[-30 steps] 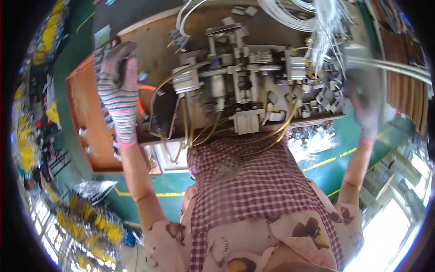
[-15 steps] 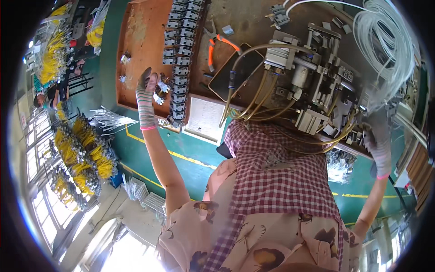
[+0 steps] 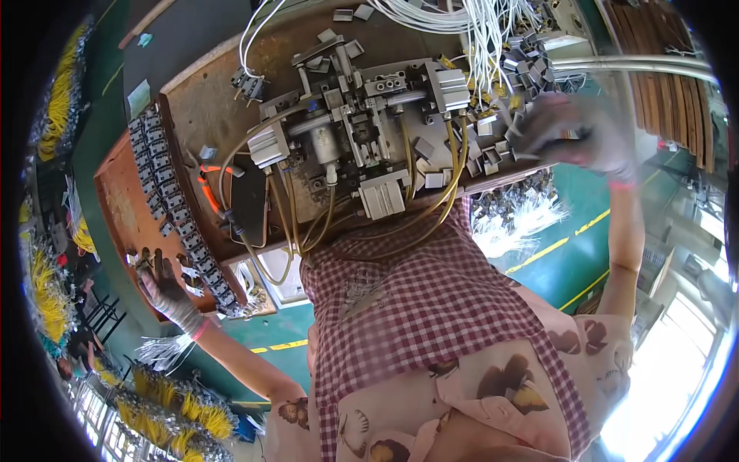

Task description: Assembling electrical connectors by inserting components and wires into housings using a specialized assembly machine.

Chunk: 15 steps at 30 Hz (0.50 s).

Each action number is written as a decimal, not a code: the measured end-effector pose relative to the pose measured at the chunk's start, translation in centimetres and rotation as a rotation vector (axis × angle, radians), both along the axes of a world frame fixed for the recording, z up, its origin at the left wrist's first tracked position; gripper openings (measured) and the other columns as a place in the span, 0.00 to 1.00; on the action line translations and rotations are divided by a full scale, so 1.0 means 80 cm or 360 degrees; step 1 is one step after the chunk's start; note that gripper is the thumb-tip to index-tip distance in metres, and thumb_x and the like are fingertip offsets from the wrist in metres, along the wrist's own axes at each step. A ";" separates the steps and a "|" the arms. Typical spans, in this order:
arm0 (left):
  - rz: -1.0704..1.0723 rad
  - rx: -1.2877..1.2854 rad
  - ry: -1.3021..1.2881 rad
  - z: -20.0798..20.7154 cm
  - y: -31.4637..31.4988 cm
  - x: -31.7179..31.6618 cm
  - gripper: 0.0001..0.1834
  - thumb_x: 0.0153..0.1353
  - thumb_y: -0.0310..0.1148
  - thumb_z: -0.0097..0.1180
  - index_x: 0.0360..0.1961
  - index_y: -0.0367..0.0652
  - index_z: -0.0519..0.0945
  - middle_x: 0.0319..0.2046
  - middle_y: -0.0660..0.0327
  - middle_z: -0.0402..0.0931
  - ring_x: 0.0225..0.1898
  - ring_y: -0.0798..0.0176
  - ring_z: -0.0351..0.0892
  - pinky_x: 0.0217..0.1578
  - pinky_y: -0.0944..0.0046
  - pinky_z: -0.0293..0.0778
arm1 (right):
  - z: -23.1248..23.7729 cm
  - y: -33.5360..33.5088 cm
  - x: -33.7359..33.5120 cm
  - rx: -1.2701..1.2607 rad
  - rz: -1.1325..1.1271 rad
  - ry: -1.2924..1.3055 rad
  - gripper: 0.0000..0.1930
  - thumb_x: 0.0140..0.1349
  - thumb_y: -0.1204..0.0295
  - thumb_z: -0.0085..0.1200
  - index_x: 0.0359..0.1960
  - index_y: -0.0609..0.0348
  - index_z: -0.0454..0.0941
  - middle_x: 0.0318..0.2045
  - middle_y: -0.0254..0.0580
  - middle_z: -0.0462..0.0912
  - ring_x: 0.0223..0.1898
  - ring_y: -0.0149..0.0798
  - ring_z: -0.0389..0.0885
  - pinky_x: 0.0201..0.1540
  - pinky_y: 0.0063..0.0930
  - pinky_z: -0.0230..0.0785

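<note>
My left hand [image 3: 171, 295], in a striped glove with dark fingertips, rests over the near end of a reddish-brown tray [image 3: 115, 185]. Its fingers are spread beside a few small metal parts [image 3: 191, 271]. A double row of grey metal blocks [image 3: 171, 185] runs along that tray's right side. At the right end of the bench my right hand [image 3: 577, 137], gloved too, is smeared by motion. It hovers by loose grey metal pieces [image 3: 485, 158], and its grip is unclear. Between the hands stands a metal clamping fixture [image 3: 358, 115] with cylinders and amber hoses.
Orange-handled pliers [image 3: 208, 192] lie next to a dark flat plate [image 3: 249, 202] left of the fixture. A bundle of white cables [image 3: 483, 38] hangs over the back right. Metal pipes [image 3: 631, 65] and stacked brown boards [image 3: 654, 77] stand at the far right.
The view has swung to the right, so the bench appears shifted left. My right hand has moved from the white cable bundle to the loose metal pieces. My left hand stays by the tray, fingers more spread.
</note>
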<state>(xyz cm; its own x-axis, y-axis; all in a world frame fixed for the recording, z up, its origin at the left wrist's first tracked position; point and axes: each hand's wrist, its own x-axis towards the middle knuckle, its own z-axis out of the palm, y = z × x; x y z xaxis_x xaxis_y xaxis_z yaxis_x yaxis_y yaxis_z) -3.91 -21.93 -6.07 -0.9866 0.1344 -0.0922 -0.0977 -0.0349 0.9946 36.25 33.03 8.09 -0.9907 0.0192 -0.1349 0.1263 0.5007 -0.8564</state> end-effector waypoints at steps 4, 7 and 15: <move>-0.0395 0.0386 0.0011 0.035 0.074 0.026 0.23 0.65 0.43 0.55 0.57 0.43 0.73 0.61 0.48 0.68 0.61 0.46 0.70 0.59 0.53 0.69 | -0.040 -0.030 -0.001 0.1120 0.0105 0.0371 0.09 0.50 0.70 0.65 0.32 0.49 0.78 0.37 0.35 0.81 0.37 0.41 0.78 0.40 0.34 0.68; -0.0573 0.0379 0.0093 0.050 0.141 0.063 0.29 0.62 0.46 0.58 0.60 0.42 0.71 0.60 0.49 0.70 0.59 0.48 0.71 0.58 0.53 0.70 | -0.048 -0.037 0.005 0.1147 -0.0015 0.0502 0.14 0.49 0.69 0.67 0.37 0.50 0.78 0.42 0.34 0.80 0.39 0.38 0.79 0.42 0.32 0.71; -0.1200 0.0229 -0.0215 0.046 0.287 0.182 0.47 0.47 0.56 0.70 0.63 0.37 0.69 0.56 0.55 0.73 0.55 0.60 0.75 0.54 0.61 0.73 | -0.074 -0.062 -0.045 -0.0707 -0.0386 -0.0570 0.29 0.45 0.76 0.69 0.52 0.60 0.72 0.34 0.34 0.83 0.42 0.28 0.80 0.48 0.26 0.70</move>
<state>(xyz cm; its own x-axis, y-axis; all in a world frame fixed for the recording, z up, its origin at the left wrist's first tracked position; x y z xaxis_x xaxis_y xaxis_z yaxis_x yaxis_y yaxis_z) 10.62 0.99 -2.40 -0.6055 0.7841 -0.1363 -0.2665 -0.0384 0.9631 32.64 28.09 2.17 -0.8569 0.1040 -0.5049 0.5099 0.0273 -0.8598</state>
